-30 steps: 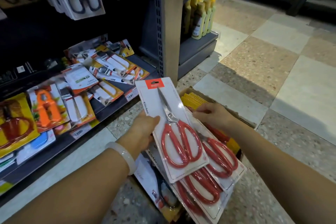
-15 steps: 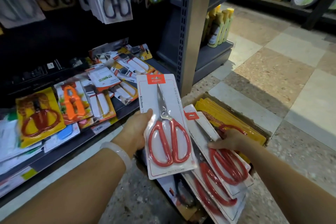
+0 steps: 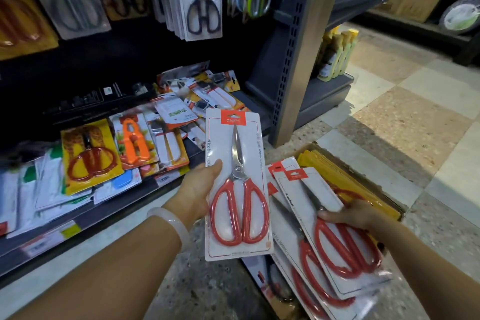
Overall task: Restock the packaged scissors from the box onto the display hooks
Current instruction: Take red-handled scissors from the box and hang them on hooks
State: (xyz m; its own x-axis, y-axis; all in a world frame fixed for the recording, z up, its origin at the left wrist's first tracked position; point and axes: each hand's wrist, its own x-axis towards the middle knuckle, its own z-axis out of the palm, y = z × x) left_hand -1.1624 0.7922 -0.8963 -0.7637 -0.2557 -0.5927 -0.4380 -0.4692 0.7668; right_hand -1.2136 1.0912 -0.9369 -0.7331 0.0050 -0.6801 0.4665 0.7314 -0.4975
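The left hand (image 3: pixel 197 189) pinches a red-handled scissors pack (image 3: pixel 237 184) by its card edge, upright above the floor. The right hand (image 3: pixel 355 215) clasps another pack (image 3: pixel 335 236) on the box's (image 3: pixel 374 176) stack. The stiff, light card is likely slippery; holding mid-edge leaves the top free for a hook.

Hanging scissor packs (image 3: pixel 202 0) crowd overhead, lower shelf (image 3: pixel 161 187) heaped with packets, open floor (image 3: pixel 389 138) rightward past upright post (image 3: pixel 298 60)
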